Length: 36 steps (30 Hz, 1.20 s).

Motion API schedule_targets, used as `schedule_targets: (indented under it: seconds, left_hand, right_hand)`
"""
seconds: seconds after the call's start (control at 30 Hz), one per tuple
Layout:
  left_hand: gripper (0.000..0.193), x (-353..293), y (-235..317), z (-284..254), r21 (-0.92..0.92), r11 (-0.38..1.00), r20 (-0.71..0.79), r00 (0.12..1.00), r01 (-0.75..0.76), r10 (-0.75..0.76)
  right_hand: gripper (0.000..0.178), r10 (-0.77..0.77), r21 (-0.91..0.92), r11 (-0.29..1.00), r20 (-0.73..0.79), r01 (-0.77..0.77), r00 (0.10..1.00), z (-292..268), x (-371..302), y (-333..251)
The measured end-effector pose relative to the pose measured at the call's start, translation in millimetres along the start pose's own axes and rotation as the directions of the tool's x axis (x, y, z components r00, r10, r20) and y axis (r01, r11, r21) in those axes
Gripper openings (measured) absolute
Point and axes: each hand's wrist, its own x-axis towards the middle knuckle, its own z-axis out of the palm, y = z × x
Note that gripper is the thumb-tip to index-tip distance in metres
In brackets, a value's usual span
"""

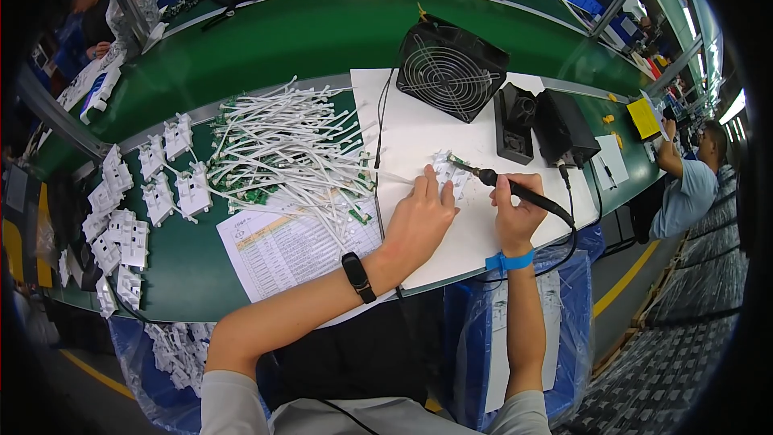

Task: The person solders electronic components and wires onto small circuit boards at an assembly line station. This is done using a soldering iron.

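Observation:
My right hand (518, 217) is closed round the handle of a soldering iron (529, 193), whose tip points left. That tip meets a small green circuit board (459, 162) at the top of a white plastic housing (462, 185). From the left, my left hand (423, 221) has its fingers together on the housing and steadies it on the white board (419, 274). A white cable (392, 178) runs from under these fingers to the left. Part of the housing is hidden by my fingers.
A heap of white cables (282, 145) with green boards lies left of a printed sheet (298, 250). White housings (121, 234) stand further left. A black fan (451, 68) and a black soldering station (564, 129) stand behind. A blue lined bin (475, 346) is below the edge.

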Motion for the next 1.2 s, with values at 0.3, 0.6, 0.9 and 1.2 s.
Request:
schedule_targets:
  seconds: [0.3, 0.6, 0.9, 1.2]
  left_hand:
    - [0.042, 0.9, 2.5, 0.8, 0.017, 1.000, 0.000, 1.000, -0.013, 0.013]
    - [0.043, 0.2, 1.5, 1.6, 0.017, 1.000, -0.001, 1.000, -0.008, 0.008]
    - [0.040, -0.7, 0.9, 1.9, 0.024, 0.999, -0.048, 0.998, -0.025, 0.026]
    - [0.040, -2.0, -0.1, 5.1, 0.045, 0.999, -0.050, 0.998, -0.026, 0.029]
  right_hand:
    - [0.015, 0.257, 0.211, 0.949, -0.082, -0.235, 0.963, -0.8, 7.4, -6.5]
    - [0.015, 0.171, 0.173, 0.976, -0.253, -0.129, 0.952, -2.5, 6.2, -0.7]
    - [0.014, 0.158, 0.061, 0.987, -0.252, -0.148, 0.955, -4.9, 4.2, 3.0]
    - [0.013, 0.059, 0.054, 0.997, -0.210, -0.049, 0.976, -5.0, -0.6, 0.9]
